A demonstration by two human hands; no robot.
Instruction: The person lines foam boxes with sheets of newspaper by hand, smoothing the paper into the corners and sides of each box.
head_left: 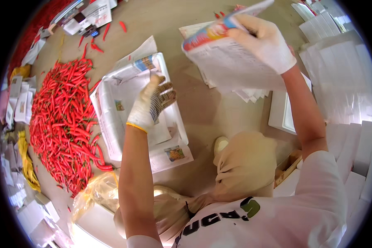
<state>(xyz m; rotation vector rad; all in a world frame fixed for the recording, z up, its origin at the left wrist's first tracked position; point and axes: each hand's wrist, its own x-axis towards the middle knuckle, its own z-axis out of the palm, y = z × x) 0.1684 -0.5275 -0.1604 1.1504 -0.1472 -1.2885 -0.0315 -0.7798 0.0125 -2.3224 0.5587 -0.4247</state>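
My right hand (265, 43), in a white work glove, is closed on a sheet of newspaper (239, 62) and holds it up in the air. The sheet's coloured edge is at the top and its lower part hangs blurred. My left hand (151, 103), in a glove with a dark-dotted palm and yellow cuff, is open over a white foam box (178, 120), with nothing visible in it. Newspaper lining (118, 89) covers the inside of the box and folds out over its rims. To the left of the box lies a big heap of red chili peppers (66, 124).
More newspaper sheets (252, 95) lie on the floor below the raised one. A white foam box piece (279, 109) stands by my right arm, with stacked white foam boxes (353, 144) behind it. Loose chilies (122, 27) and a scale-like device (80, 20) are at the far left.
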